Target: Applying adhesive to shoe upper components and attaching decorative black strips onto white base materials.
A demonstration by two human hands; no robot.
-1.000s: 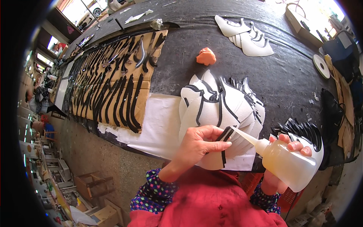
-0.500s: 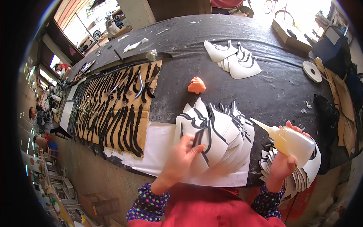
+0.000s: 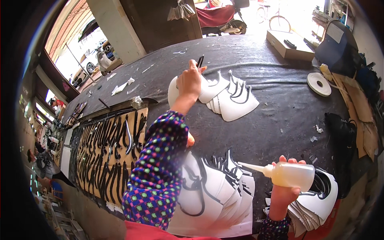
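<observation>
My left hand (image 3: 189,85) reaches far across the table, fingers closed on a slim dark two-pronged piece (image 3: 201,61) that looks like tweezers. Beneath it lies a curved white panel (image 3: 173,91), beside a far stack of white panels (image 3: 239,105) with black edging; whether my fingers also touch that panel I cannot tell. My right hand (image 3: 283,194) is wrapped around a translucent squeeze bottle (image 3: 295,176) of yellowish liquid. Its long nozzle points left, over a near pile of white panels with black strips (image 3: 214,186). My left sleeve covers part of that pile.
At left, rows of black strips lie on a cardboard sheet (image 3: 105,176). An orange lump (image 3: 191,140) peeks past my sleeve. Another panel stack (image 3: 310,208) sits below the bottle. A white tape roll (image 3: 319,84) and a box (image 3: 288,43) stand at right.
My left hand has moved from the near pile forward to the far stack, the dark piece still in its fingers. My right hand keeps the bottle. The view has shifted.
</observation>
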